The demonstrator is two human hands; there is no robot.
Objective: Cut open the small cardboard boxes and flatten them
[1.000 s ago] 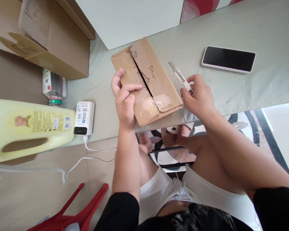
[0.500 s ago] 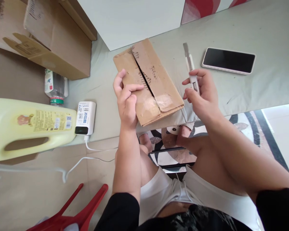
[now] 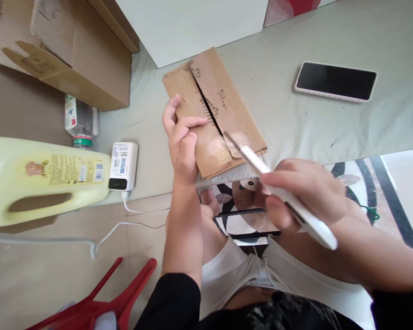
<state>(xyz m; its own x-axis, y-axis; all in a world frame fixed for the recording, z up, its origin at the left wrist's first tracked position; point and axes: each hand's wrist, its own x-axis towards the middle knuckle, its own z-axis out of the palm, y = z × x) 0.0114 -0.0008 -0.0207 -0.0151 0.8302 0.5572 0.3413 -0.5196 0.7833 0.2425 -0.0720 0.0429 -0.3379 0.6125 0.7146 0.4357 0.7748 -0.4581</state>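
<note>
A small cardboard box [image 3: 236, 105] lies slanted at the front edge of the cloth-covered surface, a dark slit running between its top flaps. My left hand [image 3: 183, 142] grips the box by its left side, fingers bent over the top. In my right hand [image 3: 301, 195] is a white utility knife [image 3: 315, 227] with its blade out. The blade tip is over the clear tape near the lower end of the slit; whether it touches cannot be seen.
A phone [image 3: 335, 81] lies at the right. To the left are a power bank [image 3: 123, 160] with a cable, a yellow jug [image 3: 7, 176], a plastic bottle [image 3: 80, 121] and a larger carton [image 3: 99, 59]. Behind stands a white panel [image 3: 199, 27]; a red stool [image 3: 124, 293] is lower left.
My right hand has moved down towards me and turned the knife, so its blade now points at the box's lower end. My left hand keeps its hold on the box.
</note>
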